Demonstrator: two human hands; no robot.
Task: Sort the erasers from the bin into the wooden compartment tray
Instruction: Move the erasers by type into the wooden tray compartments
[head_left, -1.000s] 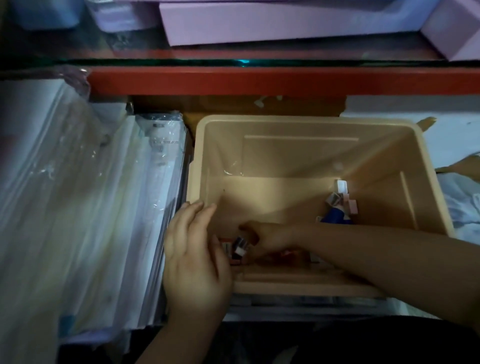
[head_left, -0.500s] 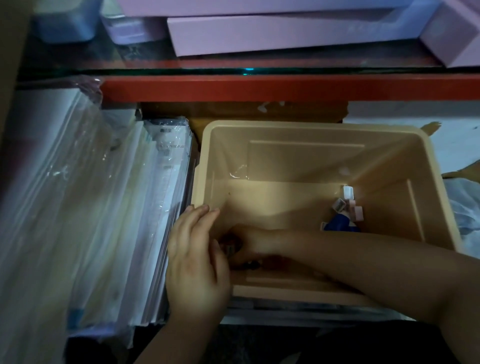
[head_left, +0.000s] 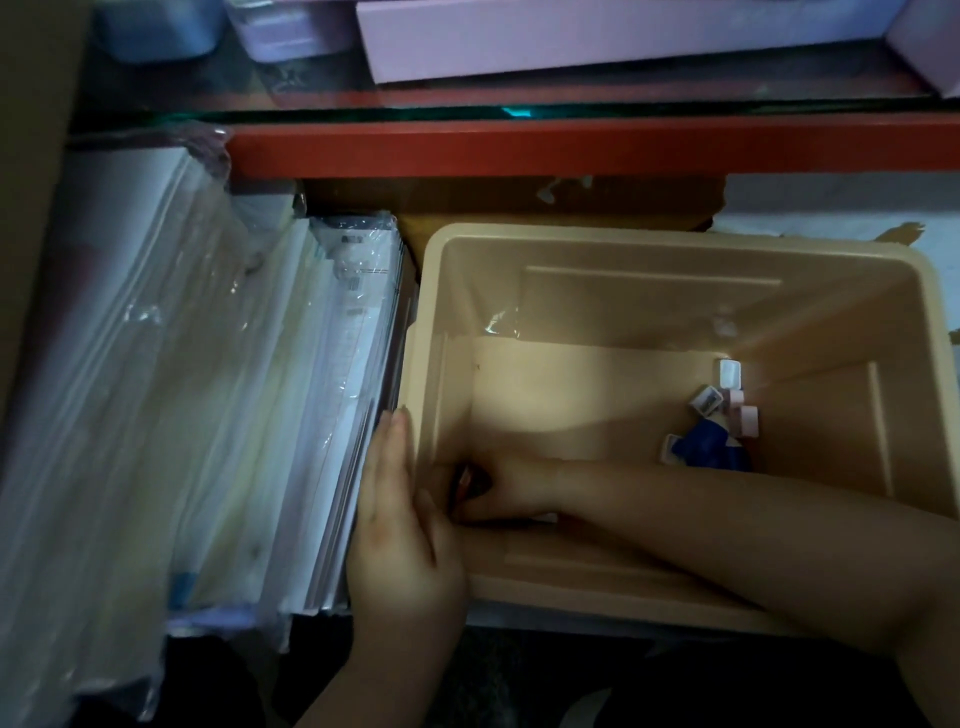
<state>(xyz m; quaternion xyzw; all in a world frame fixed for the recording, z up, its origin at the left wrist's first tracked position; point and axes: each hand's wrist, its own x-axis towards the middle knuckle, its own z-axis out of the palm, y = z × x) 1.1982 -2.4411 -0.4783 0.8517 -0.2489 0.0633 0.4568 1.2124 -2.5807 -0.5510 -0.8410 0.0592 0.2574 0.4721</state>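
Note:
A beige plastic bin (head_left: 675, 244) sits in front of me. Several small erasers (head_left: 719, 410) lie at the right of its floor, white, pink and blue-wrapped. My right hand (head_left: 498, 488) reaches into the near left corner of the bin, fingers curled around small dark erasers that are mostly hidden. My left hand (head_left: 400, 530) lies flat on the bin's near left rim, fingers together and pointing away. No wooden compartment tray is in view.
Stacks of paper in clear plastic wrap (head_left: 208, 415) fill the left side, right against the bin. A red shelf edge (head_left: 571, 148) runs across behind, with pink boxes (head_left: 597, 36) under glass above it. White sheets (head_left: 857, 208) lie at the back right.
My right hand has pushed further into the bin's near left corner and closed around erasers there. My left hand has slid a little onto the rim. The view has shifted leftwards.

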